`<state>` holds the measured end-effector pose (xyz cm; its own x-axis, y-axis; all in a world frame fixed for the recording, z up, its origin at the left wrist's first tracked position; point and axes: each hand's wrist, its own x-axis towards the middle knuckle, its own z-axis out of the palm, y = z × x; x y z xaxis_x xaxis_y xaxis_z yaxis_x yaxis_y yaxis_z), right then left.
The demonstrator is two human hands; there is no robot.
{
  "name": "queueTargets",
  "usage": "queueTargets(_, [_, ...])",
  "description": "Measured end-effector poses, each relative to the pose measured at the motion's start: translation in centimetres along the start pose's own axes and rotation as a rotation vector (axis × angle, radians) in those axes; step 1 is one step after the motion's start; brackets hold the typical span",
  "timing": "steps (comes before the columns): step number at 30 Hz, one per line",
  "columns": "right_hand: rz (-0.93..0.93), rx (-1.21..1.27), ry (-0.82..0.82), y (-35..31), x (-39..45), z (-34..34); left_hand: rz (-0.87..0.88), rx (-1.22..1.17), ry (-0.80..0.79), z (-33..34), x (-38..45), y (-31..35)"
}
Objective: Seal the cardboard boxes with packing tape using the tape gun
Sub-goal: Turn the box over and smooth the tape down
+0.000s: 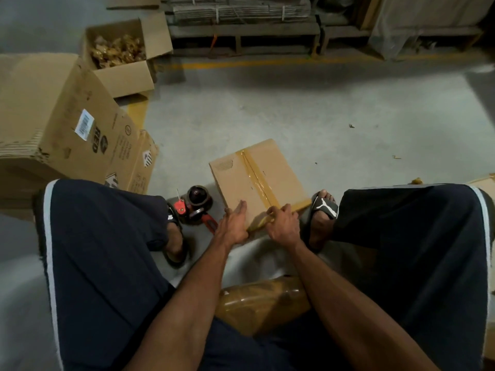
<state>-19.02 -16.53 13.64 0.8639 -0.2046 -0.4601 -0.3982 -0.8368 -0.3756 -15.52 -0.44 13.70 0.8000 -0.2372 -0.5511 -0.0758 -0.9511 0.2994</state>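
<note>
Small closed cardboard box (254, 180) on the grey floor between the person's feet; this is the landmark. A strip of brown packing tape (258, 178) runs along its centre seam, from the far edge to the near edge.

Left hand (233, 223): at the box's near-left corner, fingers straight and together, palm side laid against the top and edge of the box. Holds nothing; it presses or steadies only.

Right hand (282, 223): at the near edge of the box, right of the left hand and close beside it, not touching it. Fingers curled, thumb and fingertips pinching the loose tape end where it folds over the near edge.

Tape gun (197, 207): lying on the floor just left of the box, red handle, dark roll, beside the left foot. Neither hand is on it.

Right foot in a black slide sandal (322, 207) touches the box's near-right corner.

Left of the box, well apart: a large tilted carton (59, 124); beyond it an open carton (120, 57) holding golden-brown pieces. Nearer than the box, between the knees, a tape-wrapped bundle (262, 303).
</note>
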Motion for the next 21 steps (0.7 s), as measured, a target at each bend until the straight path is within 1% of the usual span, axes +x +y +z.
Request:
queueTargets(4, [0.065, -0.065, -0.007, 0.6, 0.6, 0.2, -0.063, 0.002, 0.049, -1.3, 0.7, -2.2])
queueTargets(6, [0.129, -0.049, -0.042, 1.0, 0.9, 0.4, -0.095, -0.001, 0.102, -1.6, 0.5, -2.5])
queueTargets(8, [0.151, -0.026, -0.082, 1.3, 1.2, 0.6, -0.107, -0.063, 0.126, -1.3, 0.5, -2.7])
queueTargets(15, [0.121, 0.048, -0.131, 2.1, 1.8, -0.1, -0.101, -0.253, 0.083, -1.6, 0.0, -2.6])
queueTargets(18, [0.078, 0.043, -0.125, 2.4, 2.0, -0.4, -0.091, -0.265, 0.044, -1.7, -0.7, -2.6])
queueTargets(21, [0.088, 0.006, -0.125, 2.0, 1.6, -0.5, -0.052, -0.240, 0.023, -1.9, -1.2, -2.2])
